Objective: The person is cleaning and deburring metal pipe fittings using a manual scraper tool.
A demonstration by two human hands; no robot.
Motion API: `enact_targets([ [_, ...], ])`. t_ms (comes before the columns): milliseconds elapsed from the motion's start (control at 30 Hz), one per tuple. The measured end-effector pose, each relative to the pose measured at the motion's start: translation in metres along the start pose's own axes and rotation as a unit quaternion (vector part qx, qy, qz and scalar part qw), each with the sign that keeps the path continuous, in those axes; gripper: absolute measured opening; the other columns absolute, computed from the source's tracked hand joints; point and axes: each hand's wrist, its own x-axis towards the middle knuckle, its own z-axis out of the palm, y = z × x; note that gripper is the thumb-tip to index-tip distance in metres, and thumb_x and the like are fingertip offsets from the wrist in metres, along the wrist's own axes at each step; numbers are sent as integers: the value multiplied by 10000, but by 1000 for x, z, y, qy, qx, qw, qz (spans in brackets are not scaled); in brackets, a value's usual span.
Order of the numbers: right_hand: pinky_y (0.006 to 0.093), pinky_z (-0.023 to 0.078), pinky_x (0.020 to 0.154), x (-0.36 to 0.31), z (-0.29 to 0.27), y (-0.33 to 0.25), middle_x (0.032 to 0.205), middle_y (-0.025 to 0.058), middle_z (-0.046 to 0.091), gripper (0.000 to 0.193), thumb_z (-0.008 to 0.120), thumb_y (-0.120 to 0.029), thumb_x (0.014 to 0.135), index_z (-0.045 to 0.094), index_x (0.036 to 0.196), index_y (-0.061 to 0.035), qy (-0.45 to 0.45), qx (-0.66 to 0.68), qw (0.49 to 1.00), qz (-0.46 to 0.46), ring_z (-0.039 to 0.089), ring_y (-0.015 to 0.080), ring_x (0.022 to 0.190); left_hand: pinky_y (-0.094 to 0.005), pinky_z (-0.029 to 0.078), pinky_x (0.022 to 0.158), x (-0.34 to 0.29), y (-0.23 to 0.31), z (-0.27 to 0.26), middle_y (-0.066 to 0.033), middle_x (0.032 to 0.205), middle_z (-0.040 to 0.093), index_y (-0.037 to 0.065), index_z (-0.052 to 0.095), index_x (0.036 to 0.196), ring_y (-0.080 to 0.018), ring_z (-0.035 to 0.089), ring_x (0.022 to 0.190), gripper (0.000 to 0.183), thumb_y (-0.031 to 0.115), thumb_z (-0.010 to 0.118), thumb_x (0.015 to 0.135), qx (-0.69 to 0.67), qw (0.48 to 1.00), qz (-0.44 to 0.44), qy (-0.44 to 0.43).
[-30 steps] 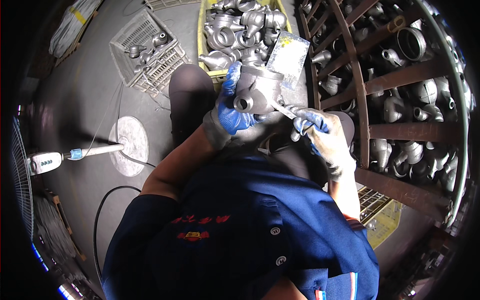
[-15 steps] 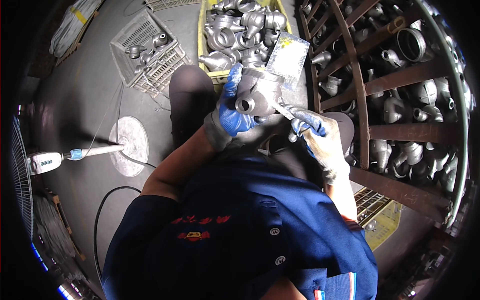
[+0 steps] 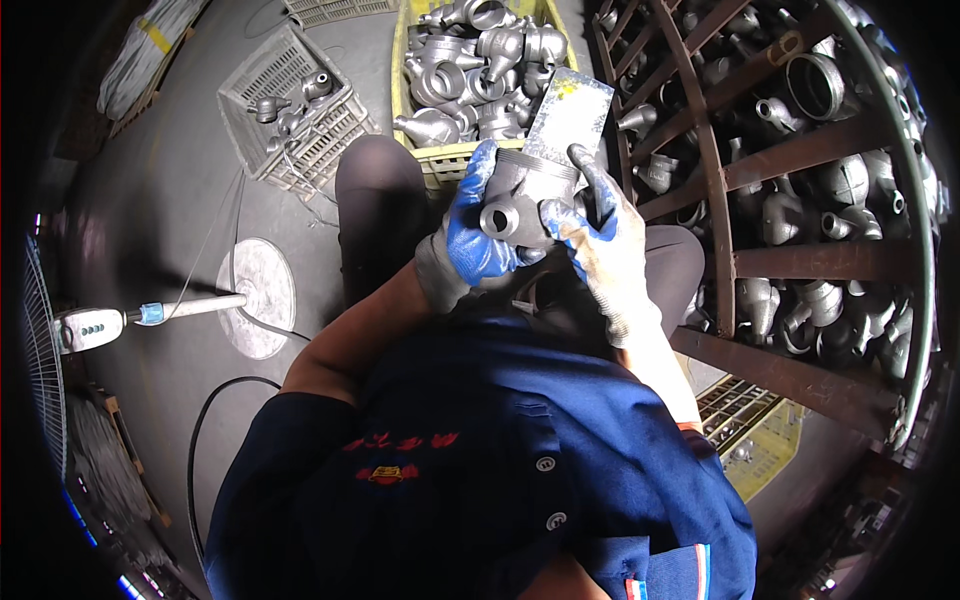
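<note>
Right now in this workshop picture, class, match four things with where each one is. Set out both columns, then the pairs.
1 metal casting
2 yellow crate
3 grey basket
4 fan base

A on the floor, left of the knee
B in both gloved hands
C upper left, nearly empty
D ahead of the knees, full of castings

1-B, 2-D, 3-C, 4-A

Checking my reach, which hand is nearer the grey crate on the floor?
Left. The left hand holds the metal fitting on the side toward the grey crate; the right hand is on the fitting's far side.

Blue shirt, seemingly blue-palmed grey gloves.
</note>
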Motion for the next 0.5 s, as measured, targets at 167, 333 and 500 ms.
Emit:
enact_targets([
  [167, 314, 361, 1004, 2, -5, -5, 1218, 170, 531, 615, 722, -146, 760, 448, 1272, 58, -46, 284, 955, 76, 495, 200, 1135, -399, 502, 817, -2, -3, -11, -99, 1174, 559, 127, 466, 1268, -247, 570, 1034, 649, 625, 423, 854, 104, 991, 42, 78],
  [333, 219, 321, 751, -1, -4, -2, 963, 44, 493, 552, 702, -131, 782, 480, 1267, 12, -12, 81, 996, 42, 432, 95, 862, -395, 501, 820, 1, -2, 6, -99, 1168, 564, 112, 464, 1270, -250, 571, 1035, 667, 630, 423, 851, 3, 1000, -6, 12],
  [500, 154, 351, 575, -8, -15, 13, 828, -25, 557, 488, 635, -134, 837, 485, 1289, -28, 19, 102, 994, 21, 418, 17, 636, -434, 489, 864, 1, 0, 1, -114, 1215, 547, 89, 460, 1277, -271, 558, 1076, 687, 627, 425, 852, -152, 988, -23, -32],
])
